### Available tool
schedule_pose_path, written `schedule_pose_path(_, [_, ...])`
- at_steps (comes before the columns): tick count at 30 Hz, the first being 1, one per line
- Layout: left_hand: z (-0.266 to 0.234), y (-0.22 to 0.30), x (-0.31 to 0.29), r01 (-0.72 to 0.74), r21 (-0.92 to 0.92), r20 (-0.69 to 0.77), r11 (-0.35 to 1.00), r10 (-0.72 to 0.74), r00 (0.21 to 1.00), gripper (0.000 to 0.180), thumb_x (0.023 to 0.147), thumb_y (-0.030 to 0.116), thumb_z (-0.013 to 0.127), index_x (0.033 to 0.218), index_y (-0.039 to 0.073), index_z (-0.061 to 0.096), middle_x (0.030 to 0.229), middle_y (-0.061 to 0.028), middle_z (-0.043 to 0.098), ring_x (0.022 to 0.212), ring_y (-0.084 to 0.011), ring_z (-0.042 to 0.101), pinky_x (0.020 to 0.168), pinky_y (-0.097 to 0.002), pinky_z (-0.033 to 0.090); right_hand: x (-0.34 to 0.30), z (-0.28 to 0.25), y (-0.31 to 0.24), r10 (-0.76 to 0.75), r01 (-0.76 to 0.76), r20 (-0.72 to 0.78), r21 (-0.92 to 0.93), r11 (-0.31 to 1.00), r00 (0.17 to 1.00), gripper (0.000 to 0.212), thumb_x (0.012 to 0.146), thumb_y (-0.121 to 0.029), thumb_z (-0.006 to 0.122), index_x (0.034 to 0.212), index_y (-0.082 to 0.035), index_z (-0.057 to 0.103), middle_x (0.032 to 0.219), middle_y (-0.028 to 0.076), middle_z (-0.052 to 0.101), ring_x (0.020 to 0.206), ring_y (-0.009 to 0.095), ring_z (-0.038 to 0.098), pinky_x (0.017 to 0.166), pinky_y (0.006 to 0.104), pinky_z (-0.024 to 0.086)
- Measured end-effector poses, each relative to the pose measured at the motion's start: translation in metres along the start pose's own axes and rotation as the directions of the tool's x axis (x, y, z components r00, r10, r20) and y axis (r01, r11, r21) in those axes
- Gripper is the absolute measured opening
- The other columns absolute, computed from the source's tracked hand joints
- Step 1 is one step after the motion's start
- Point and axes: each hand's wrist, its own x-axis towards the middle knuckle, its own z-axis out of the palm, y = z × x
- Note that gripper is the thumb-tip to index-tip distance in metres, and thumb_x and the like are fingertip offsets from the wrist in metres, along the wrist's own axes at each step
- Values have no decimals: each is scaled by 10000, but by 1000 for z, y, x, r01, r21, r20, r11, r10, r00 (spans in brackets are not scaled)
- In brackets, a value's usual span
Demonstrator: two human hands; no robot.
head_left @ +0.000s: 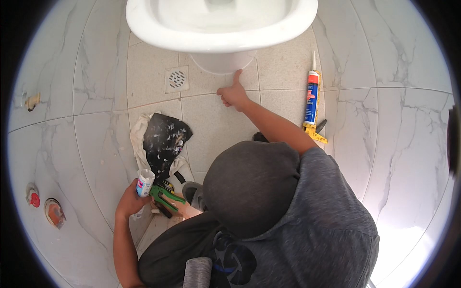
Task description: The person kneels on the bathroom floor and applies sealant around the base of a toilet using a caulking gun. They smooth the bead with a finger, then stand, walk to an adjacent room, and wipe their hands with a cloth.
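Note:
My right hand (233, 95) reaches out to the foot of the white toilet (221, 43). One digit is stretched to the lower edge of the toilet's base (223, 62), the others partly curled, with nothing held. Low on the left, my left hand (128, 199) is closed around a small white container (145, 182) with a pink and blue label. Just beside it lies a green-handled cutter (167, 196) among other tools, partly hidden. Above these is a spotted black cloth or bag (165, 137) on a pale cloth (139, 137).
A yellow caulking gun (314, 130) with a blue and red sealant cartridge (312, 98) lies along the right wall. A square floor drain (177, 78) sits left of the base. Marbled tile walls close in both sides; pipe openings (55, 213) show at left. My bent knee (252, 189) fills the middle.

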Motion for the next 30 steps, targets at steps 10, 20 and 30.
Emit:
schedule_pose_path(10, [-2, 2, 2, 1, 9, -17, 1000, -1, 1000, 669, 727, 134, 862, 1308, 9, 557, 1134, -178, 712, 1062, -291, 690, 957, -403, 515, -28, 39, 0, 51, -78, 406, 50, 996, 913, 990, 920, -77, 677, 1648, -131, 8, 765, 115, 623, 566, 181, 595, 527, 329, 526])
schedule_pose_path(20, [-5, 6, -2, 15, 27, -74, 1000, -13, 997, 693, 709, 178, 834, 1327, 13, 567, 1152, -204, 705, 1056, -324, 682, 964, -419, 508, -44, 55, 1, 5, -68, 796, 45, 997, 606, 554, 942, -126, 609, 1491, -98, 541, 772, 35, 608, 662, 129, 560, 594, 290, 479])
schedule_pose_path(30, [-2, 3, -5, -173, -47, -195, 984, 161, 968, 582, 692, 232, 853, 1181, 7, 628, 1021, -218, 733, 959, -355, 716, 871, -433, 534, -49, 55, 3, -62, 426, 759, -294, 856, 649, 575, 917, -122, 613, 1487, -100, 536, 832, 76, 650, 731, 202, 630, 668, 364, 520])
